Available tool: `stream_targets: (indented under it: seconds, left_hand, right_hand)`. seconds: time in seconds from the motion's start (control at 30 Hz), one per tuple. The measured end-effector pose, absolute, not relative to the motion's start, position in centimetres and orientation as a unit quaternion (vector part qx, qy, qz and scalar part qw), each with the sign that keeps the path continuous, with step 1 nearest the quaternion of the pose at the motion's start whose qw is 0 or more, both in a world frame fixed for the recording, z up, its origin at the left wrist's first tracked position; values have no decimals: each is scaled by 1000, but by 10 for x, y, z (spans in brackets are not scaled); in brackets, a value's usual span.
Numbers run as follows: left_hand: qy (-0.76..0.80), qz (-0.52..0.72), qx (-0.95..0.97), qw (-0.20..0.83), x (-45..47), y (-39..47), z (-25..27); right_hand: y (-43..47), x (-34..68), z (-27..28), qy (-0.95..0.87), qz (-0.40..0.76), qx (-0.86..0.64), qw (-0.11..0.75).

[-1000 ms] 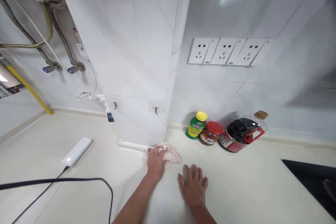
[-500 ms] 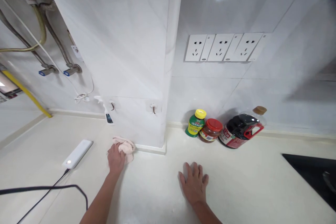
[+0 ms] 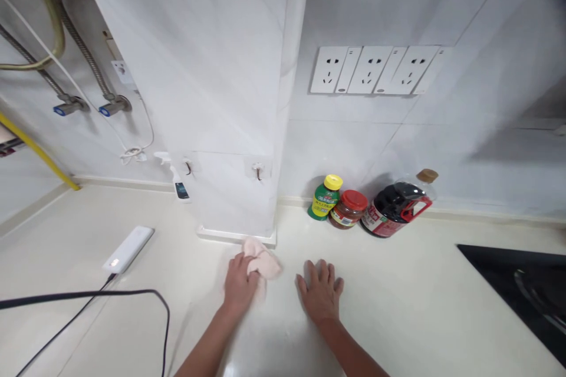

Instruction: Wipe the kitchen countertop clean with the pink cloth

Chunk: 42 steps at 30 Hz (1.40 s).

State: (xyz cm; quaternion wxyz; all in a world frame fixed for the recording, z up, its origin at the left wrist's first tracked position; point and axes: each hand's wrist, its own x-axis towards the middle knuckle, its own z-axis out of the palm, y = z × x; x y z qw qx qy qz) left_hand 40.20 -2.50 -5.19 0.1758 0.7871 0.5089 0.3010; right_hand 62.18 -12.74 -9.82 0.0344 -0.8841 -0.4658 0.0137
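Note:
My left hand (image 3: 239, 283) grips a crumpled pale pink cloth (image 3: 263, 260) against the white countertop (image 3: 283, 330), close to the foot of the marble-look pillar (image 3: 221, 100). To its right, my right hand (image 3: 320, 294) rests flat on the counter with its fingers spread, holding nothing. Behind the right hand, along the wall, stand a green bottle with a yellow cap (image 3: 325, 200), a jar with a red lid (image 3: 348, 211) and a large jug of dark liquid with a red handle (image 3: 393, 206).
A white power bank (image 3: 129, 249) with a black cable (image 3: 150, 291) lies on the left. A spray bottle (image 3: 179, 185) stands by the pillar. The black cooktop (image 3: 522, 288) is at the right. Wall sockets (image 3: 371, 70) and valves (image 3: 114, 106) sit higher up.
My left hand has slid the cloth to the right along the pillar's base, to its right corner. The right hand stays flat on the counter. The view has shifted slightly.

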Motion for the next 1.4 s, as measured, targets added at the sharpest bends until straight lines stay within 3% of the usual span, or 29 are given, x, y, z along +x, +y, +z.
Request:
stream_targets:
  seconds: [0.23,0.47,1.07,1.4]
  left_hand:
    - [434,157,874,152,465,-49,-47]
    - [381,144,902,148,455,-39,-58]
    - [705,140,695,1,237,64,-41]
    - [704,88,703,37,278,62,-52]
  right_hand:
    - [-131,625,-98,-467,41,-883,10]
    - [-133,626,-103,-467,18,-884,18]
    - [-136,627,-113,-467,-14,-880,84]
    - [-139,629,-111,-479,0,-871,111]
